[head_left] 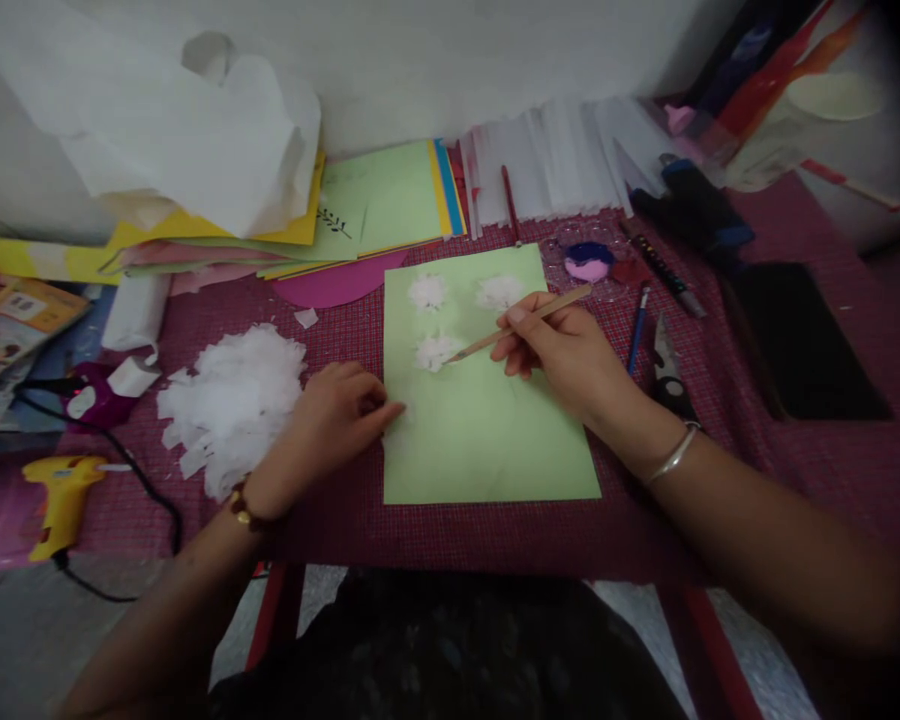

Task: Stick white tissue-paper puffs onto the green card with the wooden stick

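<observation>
A light green sheet of paper lies on the table with white fluffy clusters on its upper half: one at upper left, one at upper right, and one below the left one. My right hand grips a thin wooden paintbrush, its tip at the lower cluster. My left hand rests at the sheet's left edge, fingers loosely curled and thumb stretched onto the paper; nothing shows in it. Left of it sits a pile of white paper pieces.
A paint palette with blue and pink paint stands behind my right hand. Nearby lie a blue brush, a folding knife and a black slab. At left are a yellow glue gun and its cord; coloured paper lies behind.
</observation>
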The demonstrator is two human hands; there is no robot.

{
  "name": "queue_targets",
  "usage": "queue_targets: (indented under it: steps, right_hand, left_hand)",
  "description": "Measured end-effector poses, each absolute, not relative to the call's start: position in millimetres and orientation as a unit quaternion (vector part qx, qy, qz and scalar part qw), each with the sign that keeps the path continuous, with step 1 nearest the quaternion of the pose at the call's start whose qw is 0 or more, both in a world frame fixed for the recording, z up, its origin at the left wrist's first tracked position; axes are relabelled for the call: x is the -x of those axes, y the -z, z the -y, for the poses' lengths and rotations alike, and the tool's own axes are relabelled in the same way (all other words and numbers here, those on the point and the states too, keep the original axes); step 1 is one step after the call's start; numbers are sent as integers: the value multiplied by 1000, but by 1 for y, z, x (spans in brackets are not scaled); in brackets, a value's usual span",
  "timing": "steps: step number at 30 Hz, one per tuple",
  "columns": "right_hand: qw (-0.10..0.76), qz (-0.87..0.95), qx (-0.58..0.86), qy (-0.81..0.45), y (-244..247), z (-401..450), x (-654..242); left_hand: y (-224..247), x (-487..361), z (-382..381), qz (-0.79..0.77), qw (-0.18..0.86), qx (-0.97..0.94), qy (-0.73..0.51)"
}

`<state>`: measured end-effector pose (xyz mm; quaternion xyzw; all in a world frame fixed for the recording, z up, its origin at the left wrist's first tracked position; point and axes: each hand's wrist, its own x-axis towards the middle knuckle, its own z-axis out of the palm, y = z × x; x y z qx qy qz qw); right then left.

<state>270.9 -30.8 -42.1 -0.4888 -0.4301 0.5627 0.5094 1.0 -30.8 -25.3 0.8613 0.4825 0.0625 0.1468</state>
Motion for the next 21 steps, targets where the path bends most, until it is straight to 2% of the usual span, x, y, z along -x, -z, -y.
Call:
queue_targets:
  steps: [5, 9, 15, 21]
  right_hand:
    - [513, 432, 485, -561, 41, 32, -270]
    - [512, 431, 485, -564, 40, 33, -269]
    - [506, 429, 486, -569, 41, 32, -270]
    - [486, 440, 494, -571, 42, 30, -269]
  left_hand:
    - [32, -10, 42, -521, 91, -849, -8]
    - [32, -17, 41, -521, 113, -846, -10]
    - [36, -23, 33, -475, 256, -840, -54]
    - [13, -22, 23, -526, 420, -724, -148]
